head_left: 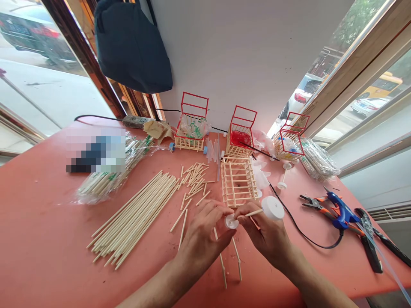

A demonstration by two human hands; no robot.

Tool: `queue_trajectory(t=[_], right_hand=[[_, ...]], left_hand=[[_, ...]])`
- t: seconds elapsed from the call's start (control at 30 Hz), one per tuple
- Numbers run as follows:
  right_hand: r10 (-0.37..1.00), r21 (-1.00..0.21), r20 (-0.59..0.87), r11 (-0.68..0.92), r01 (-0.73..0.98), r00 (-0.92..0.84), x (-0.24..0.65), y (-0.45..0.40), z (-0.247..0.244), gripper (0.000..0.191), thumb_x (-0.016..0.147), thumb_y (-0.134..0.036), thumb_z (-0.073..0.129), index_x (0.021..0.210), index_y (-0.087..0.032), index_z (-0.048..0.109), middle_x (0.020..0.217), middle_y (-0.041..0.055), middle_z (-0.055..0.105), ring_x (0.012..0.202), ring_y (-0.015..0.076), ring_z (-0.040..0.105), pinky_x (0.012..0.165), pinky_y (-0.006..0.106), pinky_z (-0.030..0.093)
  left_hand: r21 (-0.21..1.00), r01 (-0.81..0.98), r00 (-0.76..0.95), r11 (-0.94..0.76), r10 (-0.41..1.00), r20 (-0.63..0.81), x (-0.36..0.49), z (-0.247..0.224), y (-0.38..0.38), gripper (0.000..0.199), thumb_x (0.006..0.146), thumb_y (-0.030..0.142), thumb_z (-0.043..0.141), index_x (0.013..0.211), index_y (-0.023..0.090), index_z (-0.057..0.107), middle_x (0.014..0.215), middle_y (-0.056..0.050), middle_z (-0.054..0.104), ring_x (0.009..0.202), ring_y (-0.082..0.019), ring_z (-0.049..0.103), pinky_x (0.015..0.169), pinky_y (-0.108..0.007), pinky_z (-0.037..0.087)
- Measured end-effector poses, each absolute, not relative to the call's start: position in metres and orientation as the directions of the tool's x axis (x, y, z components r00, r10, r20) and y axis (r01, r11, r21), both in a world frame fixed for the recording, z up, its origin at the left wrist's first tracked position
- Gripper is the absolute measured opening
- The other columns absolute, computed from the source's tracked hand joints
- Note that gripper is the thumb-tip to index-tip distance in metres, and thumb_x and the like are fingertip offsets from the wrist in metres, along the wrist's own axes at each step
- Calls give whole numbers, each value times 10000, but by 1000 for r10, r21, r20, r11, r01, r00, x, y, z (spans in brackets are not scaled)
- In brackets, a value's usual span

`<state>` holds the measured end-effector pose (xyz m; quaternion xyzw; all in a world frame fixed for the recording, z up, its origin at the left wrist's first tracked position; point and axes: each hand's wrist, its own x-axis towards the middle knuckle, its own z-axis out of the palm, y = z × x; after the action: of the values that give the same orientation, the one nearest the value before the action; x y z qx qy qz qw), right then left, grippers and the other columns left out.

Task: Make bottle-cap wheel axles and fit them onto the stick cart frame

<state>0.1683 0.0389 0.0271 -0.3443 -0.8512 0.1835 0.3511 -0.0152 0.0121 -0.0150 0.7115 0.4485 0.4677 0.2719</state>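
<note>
My left hand (208,224) pinches a small white plastic wheel (231,221) between thumb and fingers. Close beside it, my right hand (266,229) grips a short wooden stick (253,213) with a larger white wheel (272,208) on its outer end. The stick's inner end is hidden by my fingers, so I cannot tell whether it touches the small wheel. Just beyond my hands lies a cart-like frame (239,182) of glued wooden sticks. Two thin jointed sticks (222,265) stretch toward me below my hands.
Long sticks (135,218) and short cut pieces (194,177) lie left. Three red-handled stick baskets (239,147) stand along the back. On the right are a blue glue gun (342,209) with a black cord, pliers (311,202) and a wheeled axle (284,175). Bagged sticks (317,158) lie behind.
</note>
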Motion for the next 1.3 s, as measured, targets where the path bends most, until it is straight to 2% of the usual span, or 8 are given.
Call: queue_trajectory(t=[0.17, 0.43, 0.6, 0.77, 1.3], right_hand=[[705, -536, 483, 707, 461, -520, 168, 39, 28, 111, 1023, -205, 563, 956, -207, 651, 809, 22, 729, 702, 152, 668, 672, 249, 502], [705, -536, 483, 707, 462, -520, 169, 40, 31, 114, 1025, -195, 563, 969, -216, 660, 840, 26, 758, 747, 158, 702, 704, 249, 525], [711, -541, 467, 700, 465, -526, 170, 40, 28, 113, 1032, -228, 571, 969, -212, 663, 833, 25, 757, 712, 153, 698, 681, 251, 523], [702, -554, 487, 708, 438, -519, 170, 42, 26, 96, 1030, -211, 576, 974, -219, 653, 866, 30, 767, 771, 160, 718, 725, 256, 538], [721, -567, 477, 689, 452, -502, 168, 41, 25, 114, 1029, -231, 570, 960, -222, 661, 868, 40, 768, 788, 183, 731, 715, 282, 568]], left_hand=[[810, 378, 172, -449, 893, 415, -15, -15, 12, 122, 911, 186, 720, 1013, 213, 658, 1011, -36, 709, 989, -240, 616, 857, -370, 470], [815, 376, 161, -441, 897, 412, -16, -14, 12, 163, 883, 145, 726, 1022, 212, 674, 1009, -46, 716, 992, -255, 620, 860, -382, 471], [816, 373, 156, -442, 896, 415, -16, -14, 12, 163, 877, 135, 730, 1009, 213, 675, 998, -44, 716, 981, -254, 622, 847, -379, 471], [818, 372, 164, -439, 898, 407, -16, -14, 12, 167, 883, 146, 729, 1024, 219, 678, 1009, -45, 717, 998, -255, 621, 859, -383, 475], [822, 380, 148, -425, 905, 399, -16, -10, 12, 122, 892, 177, 701, 998, 234, 686, 1003, -50, 730, 989, -258, 639, 857, -385, 499]])
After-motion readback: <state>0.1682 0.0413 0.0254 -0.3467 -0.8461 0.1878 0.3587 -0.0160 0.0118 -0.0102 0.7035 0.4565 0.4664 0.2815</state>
